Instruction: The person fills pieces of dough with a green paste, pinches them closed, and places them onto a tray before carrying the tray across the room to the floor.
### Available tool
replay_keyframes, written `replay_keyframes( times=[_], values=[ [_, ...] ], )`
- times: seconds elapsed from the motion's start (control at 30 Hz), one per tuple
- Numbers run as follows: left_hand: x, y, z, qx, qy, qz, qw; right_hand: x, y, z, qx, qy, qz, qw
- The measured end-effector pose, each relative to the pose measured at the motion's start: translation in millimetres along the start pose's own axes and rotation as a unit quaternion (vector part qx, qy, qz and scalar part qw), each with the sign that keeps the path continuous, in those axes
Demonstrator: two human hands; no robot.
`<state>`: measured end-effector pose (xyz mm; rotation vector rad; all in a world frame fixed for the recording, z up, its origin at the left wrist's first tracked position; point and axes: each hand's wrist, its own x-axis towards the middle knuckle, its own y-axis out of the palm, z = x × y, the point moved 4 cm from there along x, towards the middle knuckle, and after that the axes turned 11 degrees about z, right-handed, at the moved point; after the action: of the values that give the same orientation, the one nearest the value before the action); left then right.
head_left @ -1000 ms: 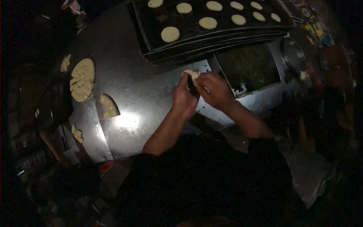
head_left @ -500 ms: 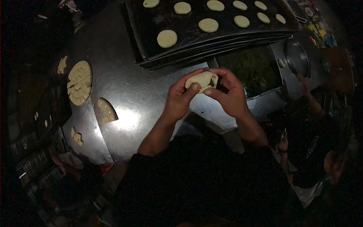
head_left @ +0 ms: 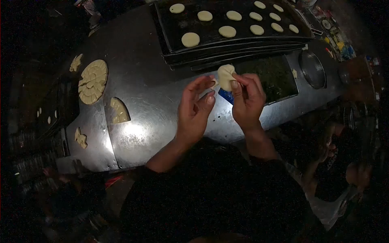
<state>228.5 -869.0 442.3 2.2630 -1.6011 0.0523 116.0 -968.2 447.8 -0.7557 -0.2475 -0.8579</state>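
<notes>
Between the thumb and fingers of my right hand (head_left: pixel 248 97) is a pale, gathered piece of dough (head_left: pixel 226 77), held up over the metal table. Just left of it, my left hand (head_left: pixel 195 107) has curled fingers, with a small bit of dough (head_left: pixel 214 84) at its fingertips. Behind my right hand lies a rectangular pan (head_left: pixel 275 77) with a dark green content. A blue object (head_left: pixel 226 95) shows partly between my hands.
Stacked black trays (head_left: pixel 239 48) carry several flat dough discs (head_left: pixel 190 39). A cut dough round (head_left: pixel 93 82), a dough wedge (head_left: pixel 118 110) and scraps (head_left: pixel 80 138) lie on the metal table (head_left: pixel 150 97) at left. A round metal ring (head_left: pixel 312 69) is at right. People stand at both lower sides.
My hands have moved apart. The dough, earlier in both hands, is now mainly in my right hand, with a small bit at my left fingertips. The view has shifted slightly.
</notes>
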Motion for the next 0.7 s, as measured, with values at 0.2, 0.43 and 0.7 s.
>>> replay_keyframes(
  times=[0.2, 0.43, 0.7],
  values=[
    [-20.3, -16.3, 5.1, -0.098, -0.082, -0.063, 0.99, -9.9, -2.0, 63.0, 0.016, -0.061, 0.124, 0.99],
    [-44.1, -2.3, -13.2, -0.065, -0.05, 0.111, 0.99, -6.2, -15.8, 62.4, 0.248, -0.037, 0.255, 0.934],
    [-48.5, -18.2, 4.0, -0.132, -0.042, -0.163, 0.977, -40.5, 29.6, 93.0, 0.044, -0.074, 0.054, 0.995]
  ],
)
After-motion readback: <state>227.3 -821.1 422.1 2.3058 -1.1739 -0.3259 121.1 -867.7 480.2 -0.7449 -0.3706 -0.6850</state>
